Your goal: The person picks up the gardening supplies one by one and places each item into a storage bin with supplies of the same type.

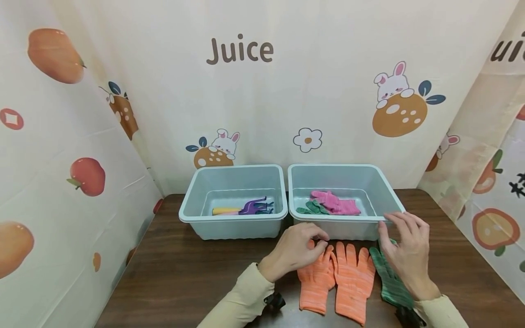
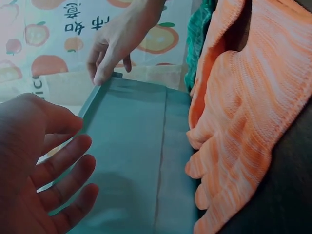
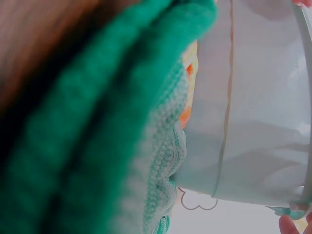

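Two light-blue plastic bins stand side by side. At the front right corner of the right bin (image 1: pixel 332 218), my right hand (image 1: pixel 408 246) grips the rim, thumb in front and fingers over the edge. My left hand (image 1: pixel 297 246) is before the same bin's front left, fingers loosely bent and spread along its front wall in the left wrist view. Below it lie two orange striped work gloves (image 1: pixel 352 282), side by side, fingers toward the bin. A green glove (image 1: pixel 393 282) lies under my right hand, partly hidden. Pink gloves (image 1: pixel 336 202) and green gloves (image 1: pixel 313 207) are in the right bin.
Small hand rakes (image 1: pixel 254 207), one purple, with yellow and pink handles, lie in the left bin (image 1: pixel 234 228). The dark wooden table (image 1: pixel 176 278) meets a printed curtain (image 1: pixel 262 100) behind the bins and at both sides.
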`<act>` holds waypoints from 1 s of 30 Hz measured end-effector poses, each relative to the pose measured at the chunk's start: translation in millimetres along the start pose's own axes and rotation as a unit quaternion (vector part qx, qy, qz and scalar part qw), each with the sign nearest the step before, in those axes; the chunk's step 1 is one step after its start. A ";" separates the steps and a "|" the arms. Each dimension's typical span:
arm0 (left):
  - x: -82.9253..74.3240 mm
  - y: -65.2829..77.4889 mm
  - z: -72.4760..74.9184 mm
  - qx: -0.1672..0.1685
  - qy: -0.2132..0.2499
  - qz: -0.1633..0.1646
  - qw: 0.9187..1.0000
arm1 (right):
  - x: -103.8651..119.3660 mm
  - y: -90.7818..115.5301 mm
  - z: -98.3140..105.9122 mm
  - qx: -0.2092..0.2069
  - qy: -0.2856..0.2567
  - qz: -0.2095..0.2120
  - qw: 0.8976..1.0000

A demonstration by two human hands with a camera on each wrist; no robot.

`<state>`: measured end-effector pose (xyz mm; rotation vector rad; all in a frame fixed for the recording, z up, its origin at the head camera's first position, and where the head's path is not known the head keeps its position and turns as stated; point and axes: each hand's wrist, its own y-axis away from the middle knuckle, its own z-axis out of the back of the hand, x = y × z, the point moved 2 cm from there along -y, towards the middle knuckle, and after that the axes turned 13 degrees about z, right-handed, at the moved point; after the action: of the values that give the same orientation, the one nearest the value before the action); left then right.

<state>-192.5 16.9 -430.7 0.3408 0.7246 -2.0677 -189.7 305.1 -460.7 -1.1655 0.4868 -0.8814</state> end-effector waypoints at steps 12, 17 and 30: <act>10.4 4.7 -4.7 0.039 -0.007 0.022 0.999 | 1.0 -0.4 -0.9 0.005 0.005 -0.006 1.000; 12.3 4.8 -7.2 0.068 -0.019 0.028 0.997 | 1.2 -0.6 0.0 0.004 0.004 -0.010 1.000; 16.1 9.1 -16.3 0.111 -0.056 0.036 0.992 | 2.2 -1.3 1.0 0.013 0.010 -0.014 1.000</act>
<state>-194.6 12.2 -454.9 0.3663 0.4085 -2.0842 -188.1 303.8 -458.9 -1.1434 0.4754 -0.9219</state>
